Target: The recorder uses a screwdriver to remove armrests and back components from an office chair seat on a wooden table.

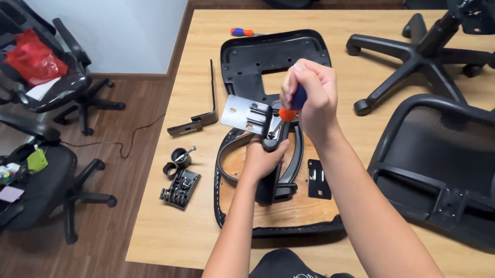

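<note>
The right hand (310, 95) wraps a screwdriver (293, 105), its tip hidden; the left hand (263, 155) grips a black armrest bracket (275, 173), covering the screw.

Screwdriver (293, 106), blue-and-orange handle, is held upright, tip down onto the seat mechanism. Black armrest bracket (275, 167) is laid lengthwise over the upturned seat pan (279, 206), wooden underside showing. Silver metal plate (246, 113) is tilted at the bracket's far end. Seat pan is set flat at the counter's (165, 227) near edge.
</note>
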